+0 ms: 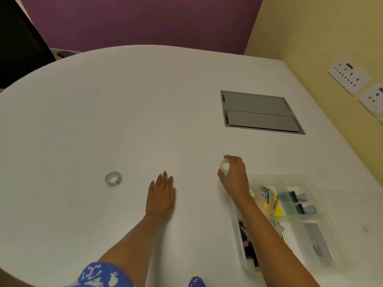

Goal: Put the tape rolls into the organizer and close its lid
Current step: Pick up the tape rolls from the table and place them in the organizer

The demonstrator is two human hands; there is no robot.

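Step in hand: we judge this to be the carrying of one tape roll toward the organizer (306, 179), which lies just to the right of the hand that holds it.

Right hand (234, 175): fingers and thumb closed around the held roll (224, 165), gripping it by its rim; the roll is tipped on edge, and whether it has left the surface (124, 110) we cannot tell.

Left hand (161, 195): flat, palm down, fingers together and extended, holding nothing.

Second roll (113, 178): lying flat on the surface, well apart from both hands, to the left of the left hand.

Doing it well: we would keep the pinch on the outer rim (the smooth sides may slip), bring the roll over a free compartment, and lower it flat rather than drop it. The compartment nearest the right wrist seems to hold a pale round thing (251, 192), perhaps another roll; we cannot say for certain.

Lid: to the right of the tray lies a clear sheet that may be the opened lid, but it is too faint to tell; the compartments are open to view.

Materials and shapes: the rolls are small translucent rings, glossy, with an open core; the organizer is clear, rigid plastic with rounded corners and dividing walls, holding small coloured stationery (275, 204) and dark clips (247, 241); the surface is matte white with a curved far edge and a grey hatch (261, 111) set flush into it.
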